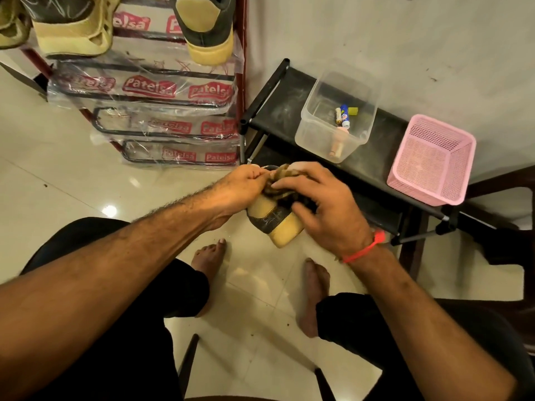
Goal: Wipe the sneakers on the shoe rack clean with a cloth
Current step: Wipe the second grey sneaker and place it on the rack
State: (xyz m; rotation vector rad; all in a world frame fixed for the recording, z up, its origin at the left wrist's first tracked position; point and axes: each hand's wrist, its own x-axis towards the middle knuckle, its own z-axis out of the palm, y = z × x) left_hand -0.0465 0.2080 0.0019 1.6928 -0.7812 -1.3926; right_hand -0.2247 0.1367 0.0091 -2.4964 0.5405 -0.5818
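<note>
The left hand [246,183] grips the top of a tan and dark sneaker [275,218], held above the tiled floor, while the right hand [321,204] curls over it, fingers pressing a brownish cloth [282,172] onto its upper. Behind stands the plastic-wrapped shoe rack [162,91] holding more sneakers [72,24]. Beside it, a low black shelf [278,111] carries a pink basket [431,160] and a clear tub [335,117].
</note>
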